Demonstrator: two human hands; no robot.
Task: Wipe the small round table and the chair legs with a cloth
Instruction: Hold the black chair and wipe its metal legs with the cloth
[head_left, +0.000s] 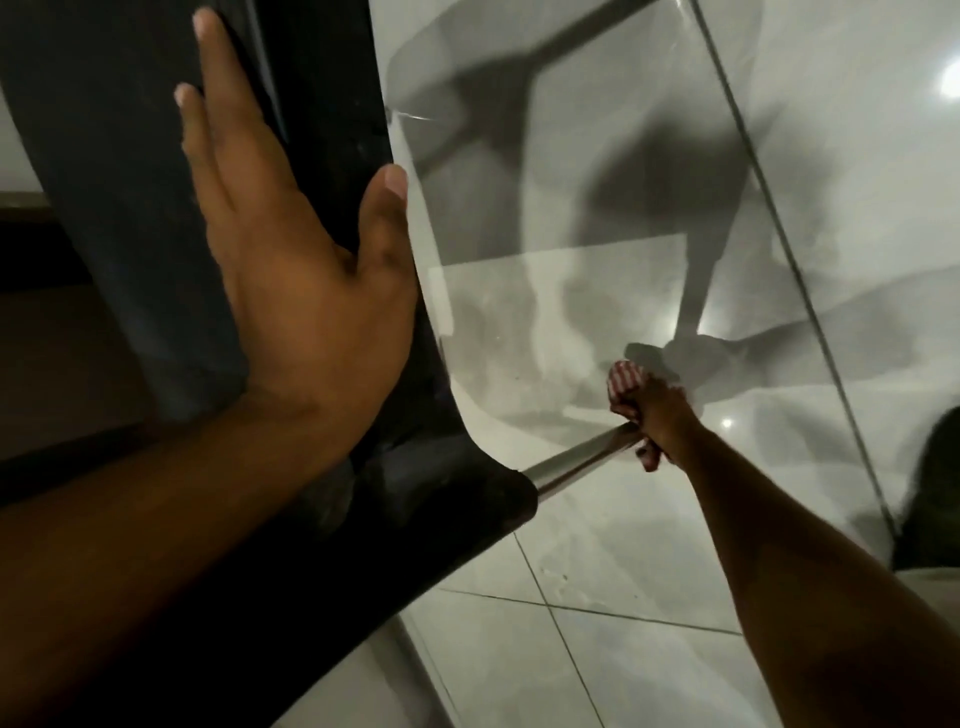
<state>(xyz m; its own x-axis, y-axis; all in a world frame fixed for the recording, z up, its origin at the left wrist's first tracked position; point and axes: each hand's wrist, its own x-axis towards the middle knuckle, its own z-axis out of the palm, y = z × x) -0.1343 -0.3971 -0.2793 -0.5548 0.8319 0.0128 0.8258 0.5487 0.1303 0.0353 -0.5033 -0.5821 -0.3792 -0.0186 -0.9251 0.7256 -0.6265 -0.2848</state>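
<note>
A black chair (130, 218) fills the left side of the view, tipped over toward me. My left hand (291, 270) lies flat against its black shell, fingers spread, thumb over the edge. A shiny metal chair leg (576, 462) sticks out from the chair's lower corner toward the right. My right hand (657, 410) is wrapped around that leg, gripping a red-and-white striped cloth (623, 379) against it. The small round table is not in view.
Glossy pale floor tiles (597, 649) with dark grout lines lie below. A thin metal leg (769, 223) crosses the right side diagonally. Dark shadows of the chair fall on the floor. A dark object (935, 488) sits at the right edge.
</note>
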